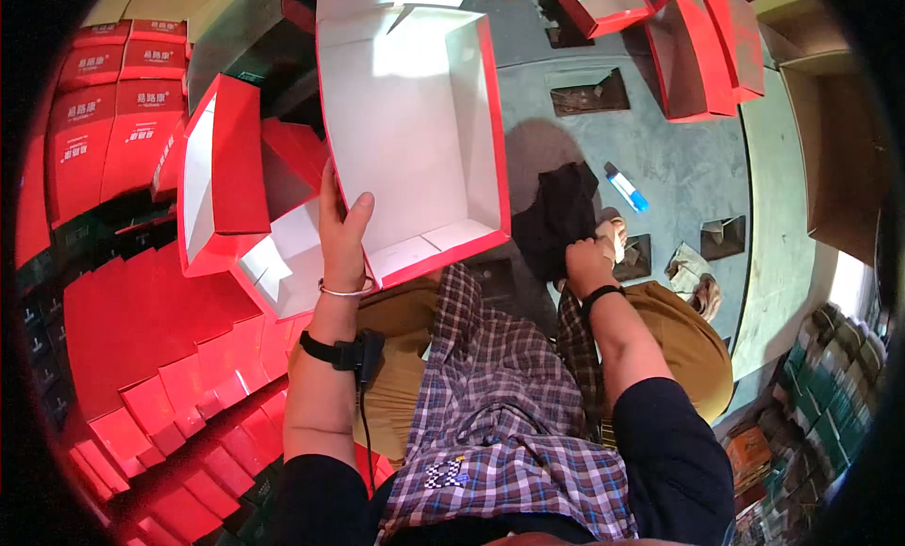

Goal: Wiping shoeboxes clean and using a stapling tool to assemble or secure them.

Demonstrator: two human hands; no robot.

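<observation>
An open shoebox-like carton [405,131], red outside and white inside, is tilted up in front of me. My left hand [344,230] is closed on its lower left wall, thumb on the inner side. At the right, my right hand [591,261] is closed round a crumpled pale cloth [615,233] over the grey surface. A black cloth [558,221] lies just beside that hand. Beyond it rests a marker pen [626,188], blue and white. Another crumpled pale rag [693,271] sits farther right.
Stacked red boxes [123,122] and rows of red cartons [170,329] fill the left. An open red box [226,169] leans beside my left hand. More open red boxes [693,56] stand at the back right. The grey worktop [679,160] has several rectangular cutouts. A brown carton [844,160] is at the right.
</observation>
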